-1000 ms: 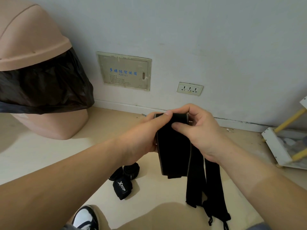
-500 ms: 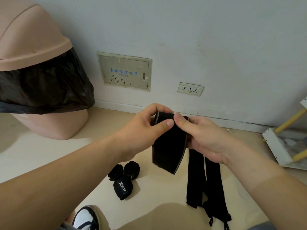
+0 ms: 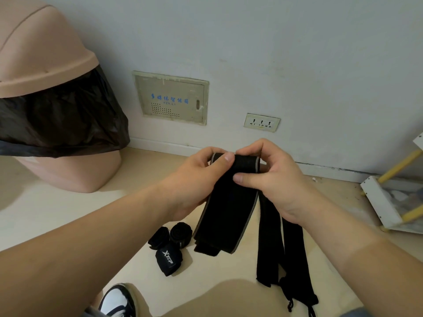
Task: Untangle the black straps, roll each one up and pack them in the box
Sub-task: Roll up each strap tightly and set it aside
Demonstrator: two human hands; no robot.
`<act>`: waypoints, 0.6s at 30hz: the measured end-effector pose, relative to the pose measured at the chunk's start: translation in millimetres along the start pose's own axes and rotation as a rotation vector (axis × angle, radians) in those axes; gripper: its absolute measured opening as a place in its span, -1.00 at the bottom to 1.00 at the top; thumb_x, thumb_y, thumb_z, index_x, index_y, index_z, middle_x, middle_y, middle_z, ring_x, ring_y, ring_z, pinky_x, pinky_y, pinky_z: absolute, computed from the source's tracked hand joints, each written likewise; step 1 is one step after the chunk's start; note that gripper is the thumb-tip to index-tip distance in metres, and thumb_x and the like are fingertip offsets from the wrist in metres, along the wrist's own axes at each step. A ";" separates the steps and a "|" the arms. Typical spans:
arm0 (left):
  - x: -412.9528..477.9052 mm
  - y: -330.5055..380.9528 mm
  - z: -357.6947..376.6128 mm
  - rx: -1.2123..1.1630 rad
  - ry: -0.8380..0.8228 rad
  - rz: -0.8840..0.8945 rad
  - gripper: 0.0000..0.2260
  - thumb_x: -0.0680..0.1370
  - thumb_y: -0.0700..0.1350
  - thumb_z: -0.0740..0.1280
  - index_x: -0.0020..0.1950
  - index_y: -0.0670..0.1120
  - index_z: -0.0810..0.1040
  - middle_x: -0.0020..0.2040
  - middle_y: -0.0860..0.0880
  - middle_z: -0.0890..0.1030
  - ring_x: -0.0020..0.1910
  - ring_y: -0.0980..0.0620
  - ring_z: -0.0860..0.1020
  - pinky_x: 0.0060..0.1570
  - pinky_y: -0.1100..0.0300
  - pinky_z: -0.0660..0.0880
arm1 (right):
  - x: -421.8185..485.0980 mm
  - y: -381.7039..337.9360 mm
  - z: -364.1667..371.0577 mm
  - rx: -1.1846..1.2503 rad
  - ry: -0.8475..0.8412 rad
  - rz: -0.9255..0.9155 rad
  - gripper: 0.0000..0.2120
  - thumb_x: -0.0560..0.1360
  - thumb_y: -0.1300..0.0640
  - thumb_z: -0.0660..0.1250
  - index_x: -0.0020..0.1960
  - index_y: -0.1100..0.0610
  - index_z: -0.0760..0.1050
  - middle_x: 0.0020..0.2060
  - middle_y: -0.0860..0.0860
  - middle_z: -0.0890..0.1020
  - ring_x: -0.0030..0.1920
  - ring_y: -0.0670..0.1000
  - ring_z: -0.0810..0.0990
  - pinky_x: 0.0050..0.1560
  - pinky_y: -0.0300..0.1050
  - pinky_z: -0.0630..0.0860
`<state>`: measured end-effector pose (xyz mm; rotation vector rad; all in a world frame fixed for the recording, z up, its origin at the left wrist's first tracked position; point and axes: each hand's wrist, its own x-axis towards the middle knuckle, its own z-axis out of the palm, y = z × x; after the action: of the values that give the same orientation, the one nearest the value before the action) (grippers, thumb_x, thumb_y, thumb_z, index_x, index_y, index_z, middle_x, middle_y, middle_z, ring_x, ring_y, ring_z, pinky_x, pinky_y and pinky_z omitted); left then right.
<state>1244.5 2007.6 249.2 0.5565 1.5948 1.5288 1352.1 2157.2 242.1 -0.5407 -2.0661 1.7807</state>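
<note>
L→R. Bin (image 3: 45, 60) far L, clear of work. Rolled straps (image 3: 180, 234) on floor under your L hand (image 3: 196, 179); thumb + fingers pinch top fold of strap (image 3: 226, 209). R hand (image 3: 279, 179) pinches same fold, thumb on face. Risk: slack pinch = crooked roll, unwinds. Long straps (image 3: 267, 236) dangle below R wrist, may tangle. Floor open centre; rack (image 3: 380, 204) crowds R. Box not in view.

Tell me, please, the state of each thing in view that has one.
Wide strap: unrolled, hanging.
Left hand: grips its top end.
Right hand: pinches the same end.
Three small straps: rolled, on floor.
Narrow straps: unrolled.
Wall panel: shut.
Bin: lid on.
</note>
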 end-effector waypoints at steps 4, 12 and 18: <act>2.7 -0.4 -2.8 -0.004 0.022 0.091 -0.87 0.71 -0.08 0.32 0.26 -0.03 0.54 -0.05 -0.06 0.63 -0.11 0.03 0.62 -0.15 0.18 0.59 | -1.9 -12.1 -4.6 0.264 -0.226 0.239 -0.57 0.42 0.04 0.63 0.24 0.12 0.67 0.16 0.17 0.72 0.12 0.12 0.74 0.13 0.04 0.67; 1.8 -2.2 -7.8 0.025 -0.026 0.070 -0.67 0.61 -0.30 0.43 0.32 -0.04 0.53 0.14 -0.10 0.66 0.12 -0.08 0.68 0.24 -0.07 0.62 | -0.2 -1.0 -6.4 0.107 -0.090 0.249 -0.82 0.63 0.08 0.44 0.22 0.08 0.63 0.08 0.12 0.76 0.15 0.19 0.75 0.32 0.34 0.60; 2.9 -3.8 -3.3 -0.088 -0.134 -0.130 -0.54 0.59 0.16 0.37 0.43 -0.03 0.53 0.30 -0.18 0.67 0.18 -0.12 0.70 0.17 -0.05 0.62 | -2.8 -1.4 -2.1 -0.044 -0.037 0.050 -0.66 0.54 0.38 0.49 0.02 -0.08 0.62 0.06 0.11 0.68 0.04 0.18 0.72 0.18 0.31 0.68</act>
<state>1241.1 2007.3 244.4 0.4867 1.4272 1.4276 1355.5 2157.3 243.8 -0.5805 -2.1389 1.7900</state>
